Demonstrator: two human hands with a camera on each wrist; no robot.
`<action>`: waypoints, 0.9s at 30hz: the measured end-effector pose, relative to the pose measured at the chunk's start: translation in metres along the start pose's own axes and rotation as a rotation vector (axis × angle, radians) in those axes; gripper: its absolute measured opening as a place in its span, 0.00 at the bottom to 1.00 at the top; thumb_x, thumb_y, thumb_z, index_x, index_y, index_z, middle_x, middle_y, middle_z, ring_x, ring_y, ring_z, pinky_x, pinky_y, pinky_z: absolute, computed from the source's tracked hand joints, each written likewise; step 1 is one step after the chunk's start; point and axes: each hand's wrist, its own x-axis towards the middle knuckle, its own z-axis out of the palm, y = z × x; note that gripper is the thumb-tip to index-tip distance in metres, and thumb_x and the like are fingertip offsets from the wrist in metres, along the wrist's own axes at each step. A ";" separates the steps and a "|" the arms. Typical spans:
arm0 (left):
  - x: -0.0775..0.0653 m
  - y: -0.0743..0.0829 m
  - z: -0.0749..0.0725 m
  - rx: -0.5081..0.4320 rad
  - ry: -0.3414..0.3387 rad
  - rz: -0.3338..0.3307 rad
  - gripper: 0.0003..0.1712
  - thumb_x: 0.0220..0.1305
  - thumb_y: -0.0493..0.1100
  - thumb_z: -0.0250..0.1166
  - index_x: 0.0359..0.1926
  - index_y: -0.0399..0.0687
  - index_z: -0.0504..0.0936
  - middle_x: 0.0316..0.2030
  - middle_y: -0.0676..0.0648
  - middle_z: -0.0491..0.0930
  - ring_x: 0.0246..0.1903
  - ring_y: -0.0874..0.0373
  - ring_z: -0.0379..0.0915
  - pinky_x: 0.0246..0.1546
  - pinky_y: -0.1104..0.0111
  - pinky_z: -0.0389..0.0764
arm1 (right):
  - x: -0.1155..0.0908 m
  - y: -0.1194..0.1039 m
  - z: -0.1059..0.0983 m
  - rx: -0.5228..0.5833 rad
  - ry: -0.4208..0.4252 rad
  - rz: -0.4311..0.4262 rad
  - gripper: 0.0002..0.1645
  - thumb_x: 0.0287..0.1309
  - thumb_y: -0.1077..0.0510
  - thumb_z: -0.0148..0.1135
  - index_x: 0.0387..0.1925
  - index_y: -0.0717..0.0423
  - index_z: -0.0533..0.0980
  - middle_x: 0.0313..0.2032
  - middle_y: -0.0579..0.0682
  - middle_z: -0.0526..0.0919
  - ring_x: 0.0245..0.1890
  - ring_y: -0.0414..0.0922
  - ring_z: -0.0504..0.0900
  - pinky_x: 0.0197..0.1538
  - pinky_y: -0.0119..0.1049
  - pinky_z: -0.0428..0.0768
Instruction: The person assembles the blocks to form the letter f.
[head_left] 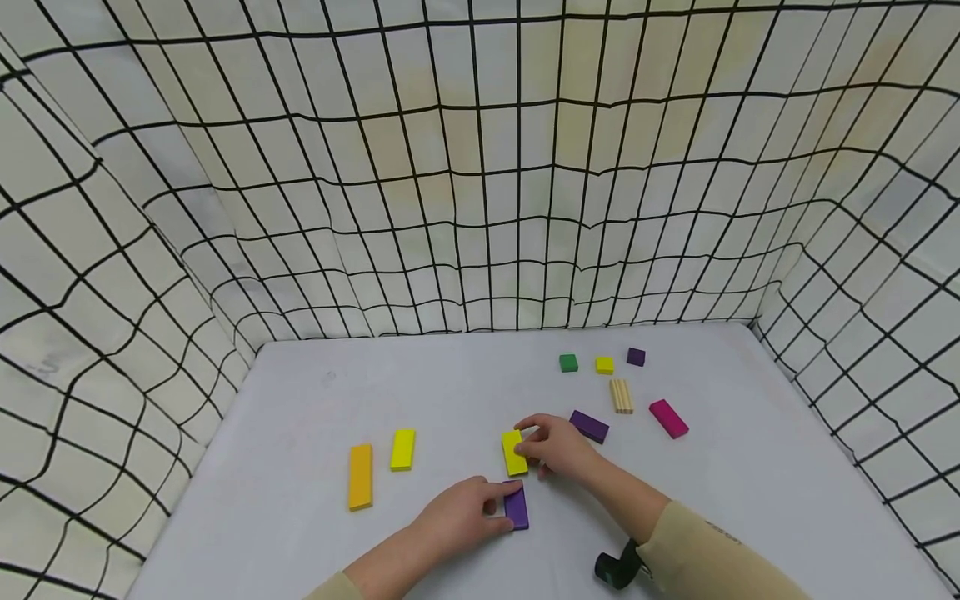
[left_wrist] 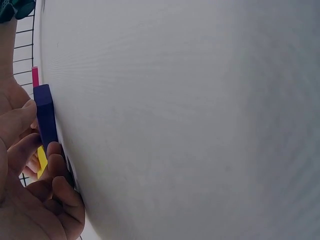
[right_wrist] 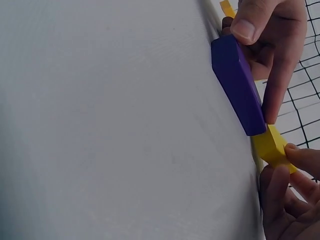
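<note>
Your left hand (head_left: 465, 517) pinches the purple block (head_left: 517, 508) toward the near edge of the surface (head_left: 262, 517); your right hand (head_left: 561, 450) pinches the yellow block (head_left: 512, 454) just beyond. Judged partial: this pair nearly aligned end to end, outlying blocks (head_left: 360, 477) apparently unjoined.

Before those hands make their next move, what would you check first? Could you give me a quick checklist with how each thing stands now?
1. Left hand has the near purple block: ok, fingers and thumb grip it by its ends.
2. Right hand has the held yellow block: ok, pinched.
3. Those two blocks touch each other: cannot tell; their ends are very close.
4. Free space around the right hand: probably not ok; another purple block lies close beside it.
5. Orange block and loose yellow block out of the way: ok, both lie apart on the left.
</note>
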 end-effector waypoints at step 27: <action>0.000 -0.001 0.001 -0.048 0.040 0.013 0.33 0.58 0.53 0.73 0.65 0.57 0.77 0.26 0.56 0.71 0.25 0.62 0.65 0.25 0.69 0.65 | -0.005 -0.002 0.011 -0.234 0.069 -0.109 0.17 0.58 0.50 0.70 0.49 0.47 0.83 0.28 0.43 0.77 0.30 0.42 0.73 0.34 0.34 0.73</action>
